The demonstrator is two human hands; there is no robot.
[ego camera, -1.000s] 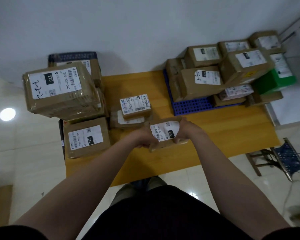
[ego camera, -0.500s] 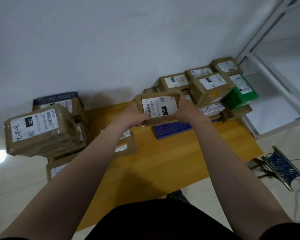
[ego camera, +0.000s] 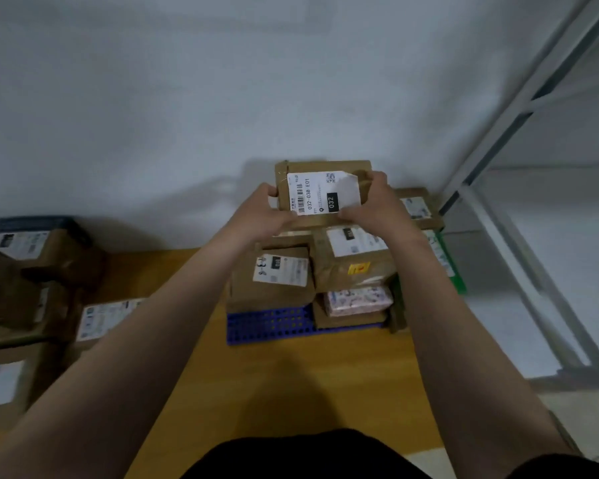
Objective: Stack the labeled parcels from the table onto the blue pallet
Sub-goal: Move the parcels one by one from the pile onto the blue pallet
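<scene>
Parcel [ego camera: 322, 191]: between both hands, above the stack on the blue pallet [ego camera: 268, 324]
Left hand [ego camera: 261, 216]: gripping its left edge
Right hand [ego camera: 374, 205]: gripping its right edge

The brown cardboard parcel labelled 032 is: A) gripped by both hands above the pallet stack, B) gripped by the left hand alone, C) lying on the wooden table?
A: left hand and right hand both grip the brown cardboard parcel over the stacked boxes on the blue plastic pallet.
</scene>
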